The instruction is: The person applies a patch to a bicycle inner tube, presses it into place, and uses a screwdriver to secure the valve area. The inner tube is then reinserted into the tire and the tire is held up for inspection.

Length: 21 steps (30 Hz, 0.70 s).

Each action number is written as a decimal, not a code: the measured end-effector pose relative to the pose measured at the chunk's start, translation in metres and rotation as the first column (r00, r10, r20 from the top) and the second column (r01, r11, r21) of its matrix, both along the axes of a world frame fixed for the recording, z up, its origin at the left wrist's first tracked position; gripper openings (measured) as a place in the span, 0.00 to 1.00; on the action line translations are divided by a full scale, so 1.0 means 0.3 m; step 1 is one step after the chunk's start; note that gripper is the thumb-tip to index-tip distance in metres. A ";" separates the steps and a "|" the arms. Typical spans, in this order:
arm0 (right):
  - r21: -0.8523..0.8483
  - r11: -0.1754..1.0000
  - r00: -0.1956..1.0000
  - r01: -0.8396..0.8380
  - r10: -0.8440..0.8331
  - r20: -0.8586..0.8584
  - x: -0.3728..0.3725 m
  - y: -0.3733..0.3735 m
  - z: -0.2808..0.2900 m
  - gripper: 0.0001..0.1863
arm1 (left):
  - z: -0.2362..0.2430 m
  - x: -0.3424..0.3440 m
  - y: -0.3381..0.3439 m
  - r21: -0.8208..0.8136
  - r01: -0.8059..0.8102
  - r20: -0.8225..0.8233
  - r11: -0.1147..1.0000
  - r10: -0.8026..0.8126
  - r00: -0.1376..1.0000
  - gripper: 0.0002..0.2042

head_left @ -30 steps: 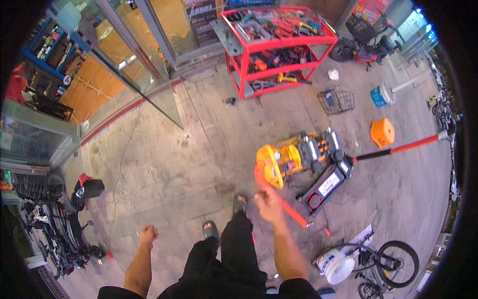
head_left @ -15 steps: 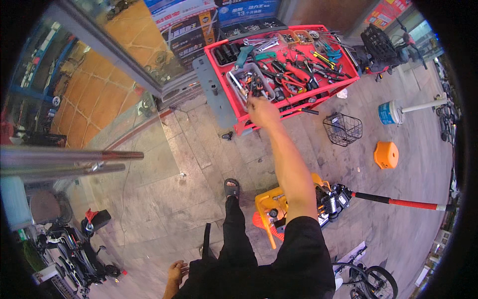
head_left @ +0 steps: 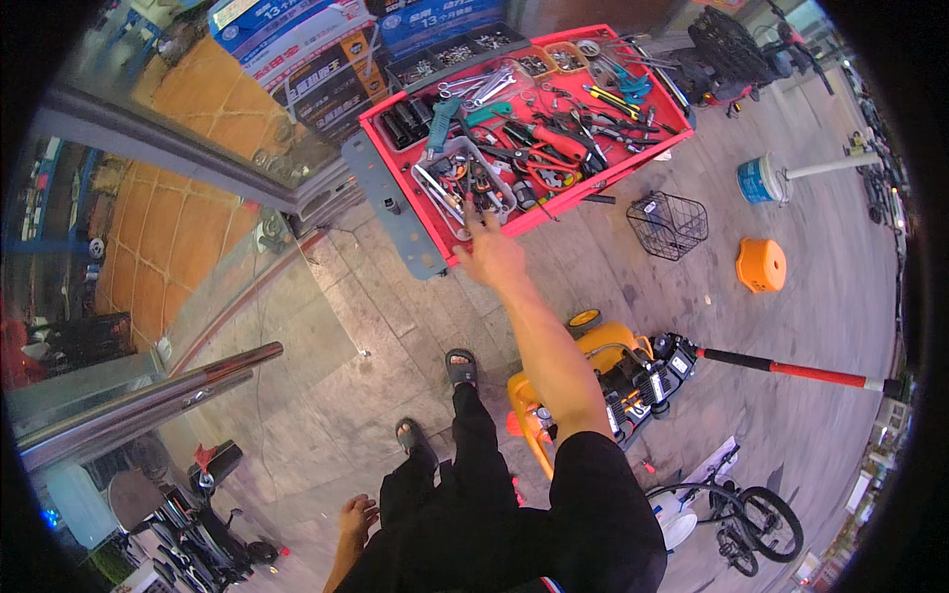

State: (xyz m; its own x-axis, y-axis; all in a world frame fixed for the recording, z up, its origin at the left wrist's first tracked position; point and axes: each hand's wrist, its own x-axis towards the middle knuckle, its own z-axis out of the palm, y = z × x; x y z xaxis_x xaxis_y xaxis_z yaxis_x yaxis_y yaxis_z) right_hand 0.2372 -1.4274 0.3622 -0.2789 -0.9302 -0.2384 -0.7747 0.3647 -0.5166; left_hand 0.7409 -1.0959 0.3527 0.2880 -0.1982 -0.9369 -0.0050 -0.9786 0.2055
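Note:
My right hand (head_left: 492, 255) reaches over the front rim of a red tool tray (head_left: 420, 210). Its fingers are stretched and apart, with the tips at the near end of a clear plastic bin (head_left: 502, 210) full of small tools; whether they touch anything inside is unclear. Beside the bin lie red-handled pliers (head_left: 554, 158), a teal-handled tool (head_left: 442, 126) and, farther back, several silver wrenches (head_left: 491, 87). Low at my left side hangs my left hand (head_left: 358, 516), fingers loosely bent and apart, holding nothing.
An orange wheeled machine (head_left: 601, 348) stands below my right forearm. To the right are a black wire basket (head_left: 667, 225), an orange stool (head_left: 760, 265) and a blue-and-white bucket (head_left: 763, 180). A metal door handle (head_left: 148, 405) juts in from the left; a bicycle (head_left: 756, 529) is at lower right.
My right hand has opened from a closed shape at the bin's near end and now has its fingers spread. The view has shifted, with both sandalled feet now showing. My left hand still hangs low.

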 end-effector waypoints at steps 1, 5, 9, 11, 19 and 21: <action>0.033 0.999 0.999 -0.035 0.035 0.016 0.013 -0.011 0.002 0.30 | -0.012 -0.008 -0.025 -0.008 0.005 -0.004 1.000 -0.005 1.000 0.14; -0.226 0.970 0.993 -0.092 0.107 0.055 0.077 -0.011 0.017 0.29 | -0.067 -0.014 -0.140 -0.083 0.048 -0.063 0.995 -0.053 0.997 0.14; -0.281 0.959 0.962 0.021 0.057 0.266 0.262 0.271 -0.046 0.21 | -0.144 0.014 -0.266 -0.129 0.124 -0.097 0.984 -0.137 0.986 0.14; -0.316 0.943 0.874 0.107 0.062 0.481 0.420 0.526 -0.139 0.13 | -0.196 0.025 -0.334 -0.089 0.194 -0.136 0.977 -0.204 0.969 0.13; 0.741 0.444 0.622 0.503 -0.782 0.046 0.936 1.941 -0.420 0.14 | -0.356 -0.050 -0.590 -0.076 0.498 -0.300 0.864 -0.496 0.815 0.14; 0.639 0.752 0.985 0.163 -0.085 -0.151 1.035 2.068 -0.452 0.15 | -0.344 -0.087 -0.586 -0.075 0.534 -0.300 0.842 -0.529 0.794 0.12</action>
State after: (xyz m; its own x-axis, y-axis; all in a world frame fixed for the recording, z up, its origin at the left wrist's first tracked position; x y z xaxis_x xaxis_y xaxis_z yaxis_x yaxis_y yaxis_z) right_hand 0.5479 -0.8071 0.2267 -0.4401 -0.5203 -0.7318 -0.7343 0.6776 -0.0402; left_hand 0.7148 -1.2718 0.2494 -0.1513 -0.2254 -0.9625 -0.4660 -0.8424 0.2705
